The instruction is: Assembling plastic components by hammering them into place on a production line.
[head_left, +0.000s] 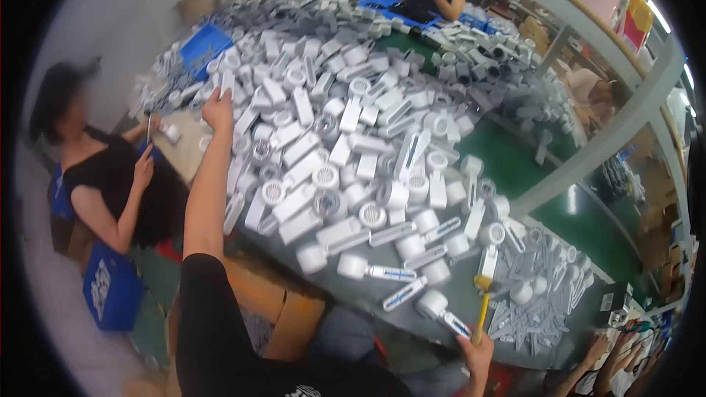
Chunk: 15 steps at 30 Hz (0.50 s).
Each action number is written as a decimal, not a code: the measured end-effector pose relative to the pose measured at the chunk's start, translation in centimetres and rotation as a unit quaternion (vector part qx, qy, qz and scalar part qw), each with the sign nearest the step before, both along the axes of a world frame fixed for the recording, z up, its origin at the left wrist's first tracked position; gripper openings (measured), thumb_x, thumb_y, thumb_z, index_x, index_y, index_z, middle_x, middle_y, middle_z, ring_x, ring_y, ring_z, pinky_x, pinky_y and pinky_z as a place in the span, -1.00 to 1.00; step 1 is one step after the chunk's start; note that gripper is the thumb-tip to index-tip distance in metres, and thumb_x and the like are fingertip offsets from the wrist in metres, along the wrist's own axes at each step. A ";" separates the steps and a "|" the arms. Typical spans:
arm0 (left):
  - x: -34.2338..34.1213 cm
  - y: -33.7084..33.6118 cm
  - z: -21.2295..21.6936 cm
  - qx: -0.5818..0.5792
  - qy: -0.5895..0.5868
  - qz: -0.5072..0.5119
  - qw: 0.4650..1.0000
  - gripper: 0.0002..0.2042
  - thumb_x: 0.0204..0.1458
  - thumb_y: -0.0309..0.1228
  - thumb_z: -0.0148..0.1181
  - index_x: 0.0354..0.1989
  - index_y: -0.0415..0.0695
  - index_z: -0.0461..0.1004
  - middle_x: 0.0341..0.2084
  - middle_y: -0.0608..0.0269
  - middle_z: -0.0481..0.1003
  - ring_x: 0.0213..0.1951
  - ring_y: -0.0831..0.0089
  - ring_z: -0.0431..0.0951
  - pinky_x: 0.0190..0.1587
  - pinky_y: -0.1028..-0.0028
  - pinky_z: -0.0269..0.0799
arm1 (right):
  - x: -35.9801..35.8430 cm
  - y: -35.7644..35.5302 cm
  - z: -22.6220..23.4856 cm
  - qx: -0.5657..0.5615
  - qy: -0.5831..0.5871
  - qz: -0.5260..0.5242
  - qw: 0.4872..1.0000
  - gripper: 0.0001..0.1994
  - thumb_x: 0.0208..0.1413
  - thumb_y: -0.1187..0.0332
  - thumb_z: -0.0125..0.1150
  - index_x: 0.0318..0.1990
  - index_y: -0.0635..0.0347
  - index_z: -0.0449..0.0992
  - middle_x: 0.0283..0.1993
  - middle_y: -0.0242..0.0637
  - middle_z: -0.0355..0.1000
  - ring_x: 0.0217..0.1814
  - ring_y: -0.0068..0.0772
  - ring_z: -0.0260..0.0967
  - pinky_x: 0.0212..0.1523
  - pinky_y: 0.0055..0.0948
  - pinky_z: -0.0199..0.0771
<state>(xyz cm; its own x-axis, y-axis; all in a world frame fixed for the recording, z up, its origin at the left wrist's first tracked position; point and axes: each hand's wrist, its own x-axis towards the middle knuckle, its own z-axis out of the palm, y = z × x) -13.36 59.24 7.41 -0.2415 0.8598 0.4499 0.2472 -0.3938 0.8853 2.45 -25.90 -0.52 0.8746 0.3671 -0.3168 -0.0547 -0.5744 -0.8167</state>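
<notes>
Closest of all, the wearer's black shirt runs off the lower edge at seven o'clock, its sleeve leading to the left hand at ten o'clock, whose grip is closed on a white plastic part, its lower end hidden by fingers. Toward five o'clock the right hand grips a yellow-handled tool, its head hard to make out; whether the fingers also touch the white-and-grey piece beside them, I cannot tell. Heaped white parts hide much of the bench, while at one o'clock the upper edge cuts off a co-worker's head.
</notes>
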 end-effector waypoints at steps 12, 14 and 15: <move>3.7 14.1 -2.6 0.031 0.237 -0.106 0.965 -0.49 0.05 -0.48 0.17 0.26 -0.06 0.62 -0.04 0.02 0.73 -0.01 0.20 0.74 0.09 0.30 0.57 | -3.4 -1.9 2.3 -0.077 0.006 -0.041 0.996 -0.71 0.06 0.24 0.55 -0.34 0.18 0.52 -0.50 -0.53 0.31 -0.47 -0.60 0.18 -0.48 -0.42 0.26; 5.4 13.4 -5.0 0.031 0.263 -0.126 0.956 -0.52 0.08 -0.50 0.09 0.21 -0.07 0.65 -0.05 -0.07 0.70 -0.04 0.09 0.72 0.08 0.24 0.57 | -6.7 -2.4 3.8 -0.079 0.011 -0.053 0.995 -0.70 0.14 0.25 0.53 -0.36 0.18 0.48 -0.53 -0.55 0.29 -0.50 -0.63 0.17 -0.50 -0.45 0.24; 4.5 13.6 -6.3 0.066 0.327 -0.126 0.934 -0.55 0.12 -0.47 0.10 0.19 -0.07 0.65 -0.08 -0.09 0.70 -0.09 0.04 0.72 0.04 0.20 0.57 | -2.8 -3.5 -1.5 -0.078 -0.116 0.039 0.989 -0.50 -0.09 0.25 0.59 0.05 0.25 0.68 -0.22 -0.22 0.69 -0.11 -0.23 0.67 0.00 -0.22 0.64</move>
